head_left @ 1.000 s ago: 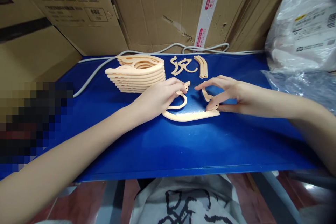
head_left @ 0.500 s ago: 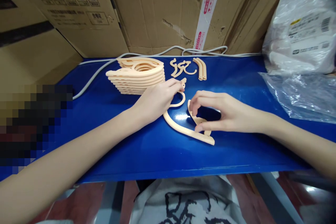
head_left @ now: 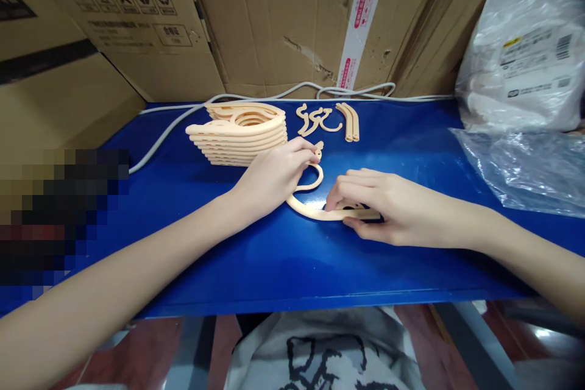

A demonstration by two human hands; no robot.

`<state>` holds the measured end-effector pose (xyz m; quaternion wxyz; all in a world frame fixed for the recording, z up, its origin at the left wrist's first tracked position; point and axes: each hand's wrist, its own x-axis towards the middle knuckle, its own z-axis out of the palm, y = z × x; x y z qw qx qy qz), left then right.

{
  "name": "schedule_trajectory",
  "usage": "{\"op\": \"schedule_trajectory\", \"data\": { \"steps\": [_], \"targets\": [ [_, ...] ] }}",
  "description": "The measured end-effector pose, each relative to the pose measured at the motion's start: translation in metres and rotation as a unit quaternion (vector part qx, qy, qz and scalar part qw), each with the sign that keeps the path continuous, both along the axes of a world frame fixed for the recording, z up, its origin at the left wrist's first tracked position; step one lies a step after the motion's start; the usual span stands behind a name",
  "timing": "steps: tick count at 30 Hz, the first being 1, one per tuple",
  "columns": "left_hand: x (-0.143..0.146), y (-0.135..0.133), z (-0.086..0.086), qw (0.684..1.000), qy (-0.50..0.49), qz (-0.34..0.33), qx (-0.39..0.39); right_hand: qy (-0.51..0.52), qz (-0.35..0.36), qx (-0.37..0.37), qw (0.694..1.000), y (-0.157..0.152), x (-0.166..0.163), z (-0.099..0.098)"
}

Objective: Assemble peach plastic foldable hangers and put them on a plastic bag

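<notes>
A beige plastic folding hanger (head_left: 308, 209) lies on the blue tabletop (head_left: 256, 262) between my hands. My left hand (head_left: 278, 172) is closed around its middle, near the hook end, and covers part of it. A curved loop shows beside my fingertips. My right hand (head_left: 386, 206) is pinched on the hanger's arm at the right, thumb on the near side and fingers on the far side. A neat stack of similar beige hangers (head_left: 237, 141) stands just behind my left hand.
Several loose beige hooks (head_left: 315, 120) and curved arm pieces (head_left: 350, 122) lie at the back. A white cable (head_left: 171, 128) runs along the rear edge before cardboard boxes (head_left: 274, 24). At the right are a filled plastic bag (head_left: 516, 67) and clear plastic film (head_left: 521, 167).
My right hand has moved slightly down and right and closed on the hanger's arm. That arm has swung up, now nearly level. My left hand keeps its hold.
</notes>
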<state>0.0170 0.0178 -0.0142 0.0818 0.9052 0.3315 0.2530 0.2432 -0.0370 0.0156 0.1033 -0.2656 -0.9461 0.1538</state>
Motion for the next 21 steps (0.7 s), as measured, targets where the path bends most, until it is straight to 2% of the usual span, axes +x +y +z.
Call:
{"op": "schedule_trajectory", "data": {
  "steps": [6, 13, 19, 21],
  "targets": [
    [-0.001, 0.001, 0.001, 1.000, -0.006, 0.004, -0.012, -0.007, -0.050, 0.098, 0.994, 0.021, 0.013, -0.012],
    [-0.001, -0.002, 0.006, 0.999, 0.035, -0.004, -0.003, 0.054, -0.079, 0.132, 0.987, 0.037, 0.020, -0.020],
    [-0.004, -0.002, 0.008, 0.997, 0.077, -0.026, 0.005, 0.060, -0.189, 0.150, 0.968, 0.038, 0.019, -0.022],
    [-0.004, -0.001, 0.007, 0.996, 0.087, -0.035, 0.008, 0.064, -0.207, 0.140, 0.966, 0.037, 0.018, -0.022]
  ]
}}
